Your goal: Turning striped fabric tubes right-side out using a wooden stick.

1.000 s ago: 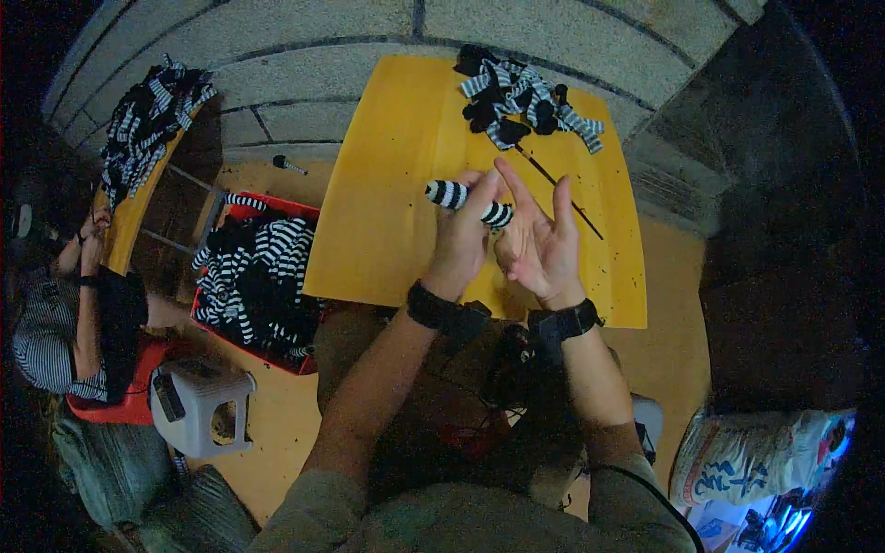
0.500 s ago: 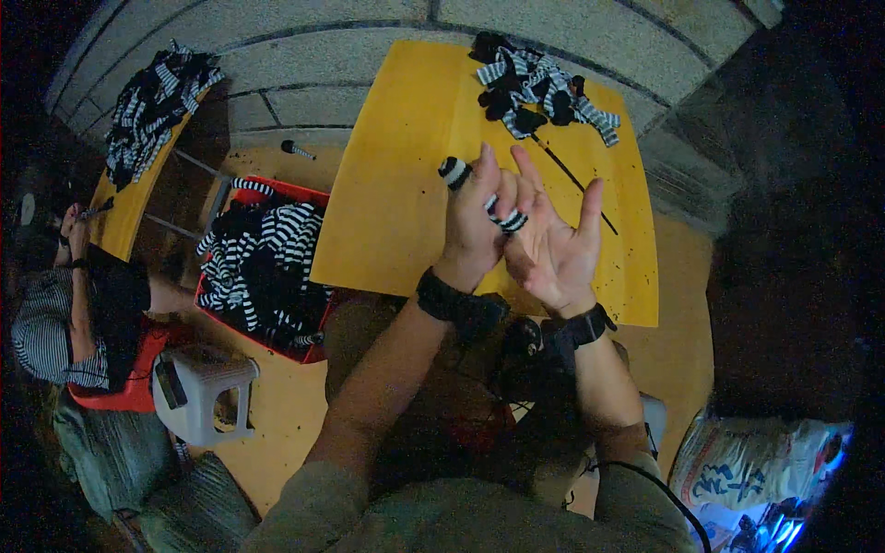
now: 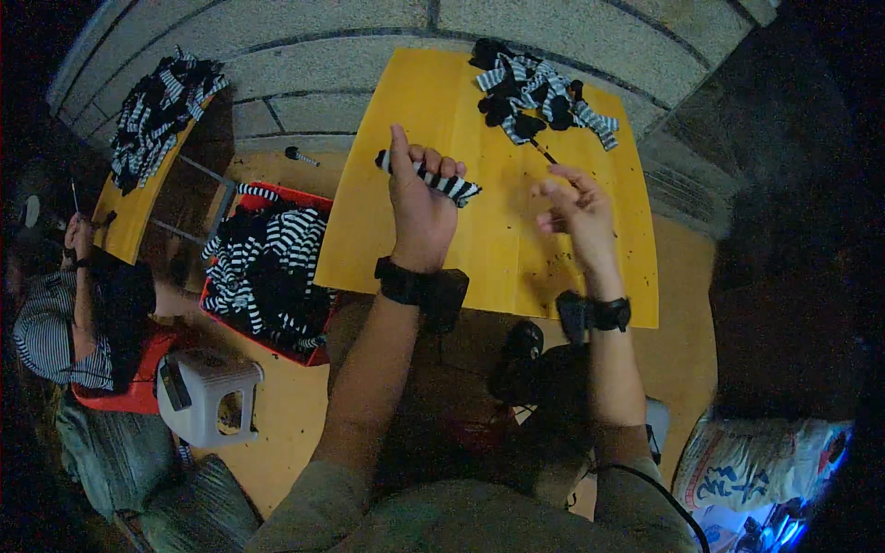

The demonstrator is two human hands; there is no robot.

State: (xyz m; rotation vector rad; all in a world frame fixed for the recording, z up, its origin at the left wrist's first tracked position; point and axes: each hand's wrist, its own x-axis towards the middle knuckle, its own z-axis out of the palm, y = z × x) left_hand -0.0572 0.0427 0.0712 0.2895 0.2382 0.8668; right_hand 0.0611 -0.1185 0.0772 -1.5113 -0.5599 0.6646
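My left hand point(image 3: 422, 207) is closed around a black-and-white striped sock point(image 3: 445, 184), held above the yellow table point(image 3: 369, 221). The sock's ends stick out on both sides of the fist, and the thumb points up. Over the right part of the table is my right hand point(image 3: 583, 217), its fingers bent and apart, somewhat blurred. Beside its fingertips the upper end of a thin dark rod point(image 3: 546, 153) shows; the hand covers the rest. A loose pile of striped and black socks point(image 3: 544, 92) lies at the table's far edge.
Left of the table stands a red crate point(image 3: 267, 348) heaped with striped socks. Farther left, another person point(image 3: 55, 313) sits at a second yellow table point(image 3: 118, 221) bearing a sock pile. A grey-white stool point(image 3: 212, 396) and green sacks point(image 3: 120, 461) are nearby; a white sack point(image 3: 737, 470) lies right.
My hands have come apart. The left hand moved left with the sock, which now lies across its grip; the right hand let go of it and moved right to the rod.
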